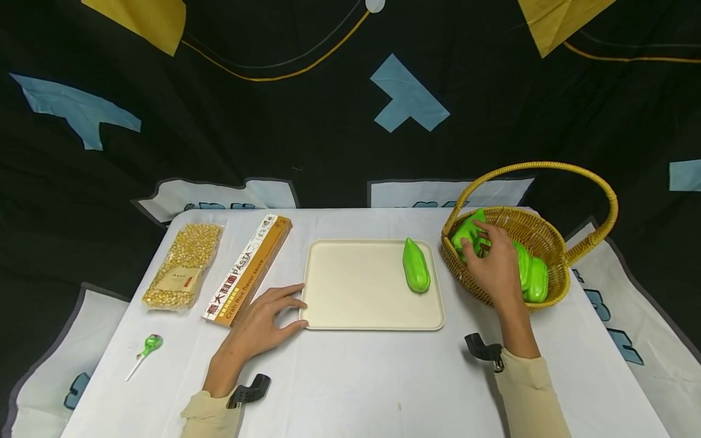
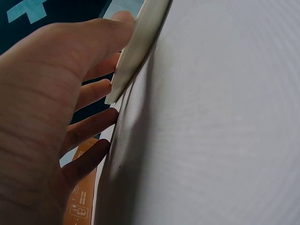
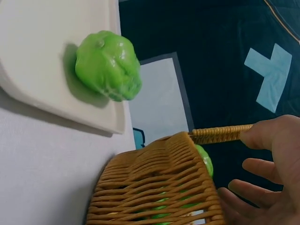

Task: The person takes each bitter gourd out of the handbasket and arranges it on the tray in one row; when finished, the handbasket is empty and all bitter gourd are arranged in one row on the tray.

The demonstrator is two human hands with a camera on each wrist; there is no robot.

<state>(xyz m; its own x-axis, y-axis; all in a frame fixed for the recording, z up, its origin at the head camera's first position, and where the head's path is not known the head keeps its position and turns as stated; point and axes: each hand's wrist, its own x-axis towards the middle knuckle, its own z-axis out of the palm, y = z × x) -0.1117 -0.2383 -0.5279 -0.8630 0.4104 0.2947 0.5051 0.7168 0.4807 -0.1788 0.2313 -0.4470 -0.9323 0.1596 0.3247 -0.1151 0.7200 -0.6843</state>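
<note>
Green peppers (image 1: 537, 281) are sitting in the basket (image 1: 464, 277), right side of the table (image 1: 350, 389). One loose pepper (image 1: 416, 266) is lying toward the right end of the tray (image 1: 350, 286). Right hand (image 1: 497, 261) is hovering over the basket's left part: grip apart, not clamped on anything; can't tell if fingertips are touching a pepper. Left hand (image 1: 263, 322) is resting at the tray's left edge, fingers spread and touching it, grip not clamped. Pasta box (image 1: 249, 271), corn bag (image 1: 183, 267) and lollipop (image 1: 153, 342) are lying left of the tray. Step looks like picking a pepper from the basket. Next move is probably calling for thumb and fingers closing round one, then lifting clear of the handle (image 1: 542, 165).
</note>
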